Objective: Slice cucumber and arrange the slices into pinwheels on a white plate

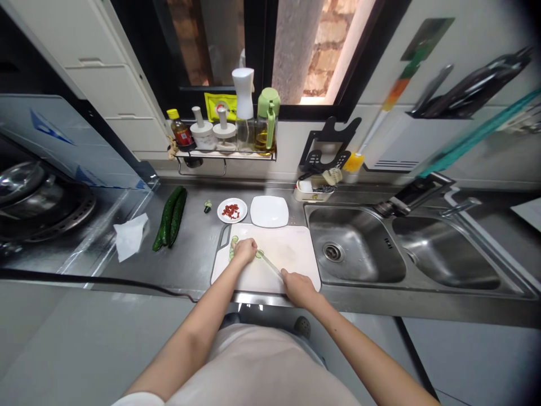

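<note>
A white cutting board (296, 242) lies on the steel counter in front of me. My right hand (299, 288) is closed round the handle of a knife (273, 265), whose blade slants up and left across the board. By the blade tip lies a pale green cucumber slice (260, 254). My left hand (245, 250) rests low over the board with its fingers curled, just left of that slice; what is under the fingers is hidden. More cucumber slices (232, 248) sit at the board's left side, next to the left hand.
Behind the board stand a plate of chopped red pieces (231, 211) and a white square plate (269, 211). Two whole cucumbers (169, 217) and a paper towel (130, 237) lie left. A double sink (359, 242) borders the right. A seasoning rack (226, 154) hangs behind.
</note>
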`<state>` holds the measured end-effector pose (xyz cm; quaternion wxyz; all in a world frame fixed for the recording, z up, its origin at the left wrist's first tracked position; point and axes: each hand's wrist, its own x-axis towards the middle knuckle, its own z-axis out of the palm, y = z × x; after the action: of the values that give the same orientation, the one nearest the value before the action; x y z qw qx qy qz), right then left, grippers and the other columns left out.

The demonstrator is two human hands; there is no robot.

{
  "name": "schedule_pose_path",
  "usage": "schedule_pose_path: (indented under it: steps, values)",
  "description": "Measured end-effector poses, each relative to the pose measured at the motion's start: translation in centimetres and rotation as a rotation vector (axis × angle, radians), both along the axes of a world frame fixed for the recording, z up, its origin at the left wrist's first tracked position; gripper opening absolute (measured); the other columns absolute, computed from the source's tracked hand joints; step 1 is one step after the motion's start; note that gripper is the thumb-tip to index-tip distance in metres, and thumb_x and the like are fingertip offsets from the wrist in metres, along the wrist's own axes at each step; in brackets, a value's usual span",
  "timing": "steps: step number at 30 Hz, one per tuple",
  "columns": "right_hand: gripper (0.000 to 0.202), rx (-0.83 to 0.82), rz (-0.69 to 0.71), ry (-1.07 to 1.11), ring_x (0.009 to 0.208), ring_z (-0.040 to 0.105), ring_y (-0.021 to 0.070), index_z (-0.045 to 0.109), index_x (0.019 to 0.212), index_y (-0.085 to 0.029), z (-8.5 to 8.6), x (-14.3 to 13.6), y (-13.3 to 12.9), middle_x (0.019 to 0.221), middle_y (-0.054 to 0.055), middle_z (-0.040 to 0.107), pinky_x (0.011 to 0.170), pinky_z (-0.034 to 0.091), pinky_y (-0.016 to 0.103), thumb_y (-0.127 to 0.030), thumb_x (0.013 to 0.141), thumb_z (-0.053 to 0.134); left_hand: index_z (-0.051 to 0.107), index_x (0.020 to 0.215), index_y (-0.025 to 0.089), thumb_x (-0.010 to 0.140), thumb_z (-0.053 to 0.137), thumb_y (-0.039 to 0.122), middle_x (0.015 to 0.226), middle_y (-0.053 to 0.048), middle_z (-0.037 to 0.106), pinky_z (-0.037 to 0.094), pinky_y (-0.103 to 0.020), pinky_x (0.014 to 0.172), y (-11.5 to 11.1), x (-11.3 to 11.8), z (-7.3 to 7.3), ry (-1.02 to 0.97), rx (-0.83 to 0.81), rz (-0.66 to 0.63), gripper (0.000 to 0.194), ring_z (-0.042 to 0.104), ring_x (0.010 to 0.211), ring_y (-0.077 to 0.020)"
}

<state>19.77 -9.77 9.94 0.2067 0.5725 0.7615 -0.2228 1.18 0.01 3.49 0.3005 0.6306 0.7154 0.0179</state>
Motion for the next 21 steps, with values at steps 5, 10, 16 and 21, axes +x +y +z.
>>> schedule_pose_path:
  steps: [5, 10, 16, 21]
  values:
    - [0.033, -0.007, 0.013, -0.012, 0.100, 0.063, 0.0251, 0.049, 0.116, -0.016, 0.2, 0.1, 0.2, 0.102, 0.017, 0.066, 0.078, 0.042, 0.033, -0.009, 0.085, 0.039, 0.064, 0.084, 0.025, 0.079, 0.054, 0.025, 0.094, -0.003, 0.071, 0.030, -0.040, 0.093, 0.0, 0.0, -0.2, 0.005, 0.005, 0.006, 0.011, 0.058, 0.100, -0.0223]
    - [0.033, 0.004, 0.011, -0.003, 0.099, 0.064, 0.0257, 0.050, 0.115, -0.015, 0.2, 0.0, 0.0, 0.101, 0.017, 0.067, 0.076, 0.042, 0.033, -0.009, 0.085, 0.037, 0.064, 0.084, 0.026, 0.079, 0.054, 0.025, 0.094, -0.003, 0.071, 0.030, -0.040, 0.092, 0.0, 0.1, -0.1, 0.009, 0.010, 0.014, 0.011, 0.059, 0.099, -0.0226]
    - [0.034, -0.001, 0.003, -0.015, 0.098, 0.064, 0.0265, 0.050, 0.115, -0.016, -0.2, 0.4, -0.4, 0.101, 0.016, 0.067, 0.074, 0.042, 0.032, -0.010, 0.082, 0.040, 0.064, 0.086, 0.025, 0.080, 0.053, 0.027, 0.095, -0.003, 0.071, 0.031, -0.038, 0.091, -0.1, 0.0, 0.1, 0.008, 0.005, -0.005, 0.012, 0.059, 0.099, -0.0223]
    - [0.031, -0.016, -0.026, -0.007, 0.097, 0.064, 0.0253, 0.050, 0.114, -0.017, -0.4, 0.8, -0.9, 0.099, 0.016, 0.067, 0.073, 0.041, 0.031, -0.013, 0.085, 0.038, 0.062, 0.092, 0.026, 0.078, 0.056, 0.026, 0.097, -0.001, 0.071, 0.029, -0.039, 0.093, -0.6, -0.2, 0.2, -0.003, 0.002, -0.042, 0.015, 0.057, 0.104, -0.0225]
